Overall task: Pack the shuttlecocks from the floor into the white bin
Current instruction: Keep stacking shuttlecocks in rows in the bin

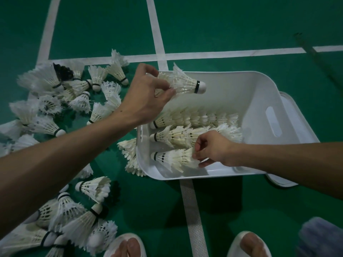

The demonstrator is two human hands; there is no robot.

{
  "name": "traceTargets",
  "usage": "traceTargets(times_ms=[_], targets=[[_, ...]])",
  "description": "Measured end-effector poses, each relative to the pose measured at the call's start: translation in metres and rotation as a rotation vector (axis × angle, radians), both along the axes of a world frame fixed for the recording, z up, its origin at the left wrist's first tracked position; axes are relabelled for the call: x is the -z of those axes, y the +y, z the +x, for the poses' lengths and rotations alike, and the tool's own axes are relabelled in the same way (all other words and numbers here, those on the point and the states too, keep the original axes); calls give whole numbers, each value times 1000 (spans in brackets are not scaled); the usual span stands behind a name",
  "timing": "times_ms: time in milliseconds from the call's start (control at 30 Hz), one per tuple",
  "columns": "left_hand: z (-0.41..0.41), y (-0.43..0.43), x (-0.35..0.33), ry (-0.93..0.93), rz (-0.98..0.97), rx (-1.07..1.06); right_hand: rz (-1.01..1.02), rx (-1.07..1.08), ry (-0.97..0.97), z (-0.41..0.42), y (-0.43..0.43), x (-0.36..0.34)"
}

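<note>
Green court floor is carrying a loose heap of shuttlecocks, over twenty, too tangled to count exactly. Left grip is pinching one shuttlecock by its feathers above the white bin. Right grip is pinching the nearest row of three nested inside. Shuttlecocks are looking featherlight and fragile, so holding the cork or gently cupping the skirt seems wisest.

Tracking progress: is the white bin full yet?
Not full. Three nested shuttlecock rows lie in the white bin; the rest of its inside is bare.
</note>
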State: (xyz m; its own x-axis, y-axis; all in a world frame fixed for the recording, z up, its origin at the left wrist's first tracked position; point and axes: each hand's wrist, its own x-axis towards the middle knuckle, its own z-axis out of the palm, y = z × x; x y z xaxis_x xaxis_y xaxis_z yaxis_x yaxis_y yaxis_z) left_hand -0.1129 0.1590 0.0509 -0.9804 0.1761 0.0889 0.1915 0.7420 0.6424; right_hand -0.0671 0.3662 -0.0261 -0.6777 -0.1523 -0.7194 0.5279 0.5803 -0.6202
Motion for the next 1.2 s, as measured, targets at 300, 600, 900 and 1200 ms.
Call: traceTargets(times_ms=[300,600,900,1200], targets=[[1,1,-4,-13,-14,7,-20,40,-45,-1,-12,4],[1,5,-4,-58,-117,121,66,-73,28,-13,11,-26],[6,20,0,-181,-254,424,135,-204,834,-30,17,-80],[7,27,5,-160,-248,425,210,-460,834,-31,8,-76]])
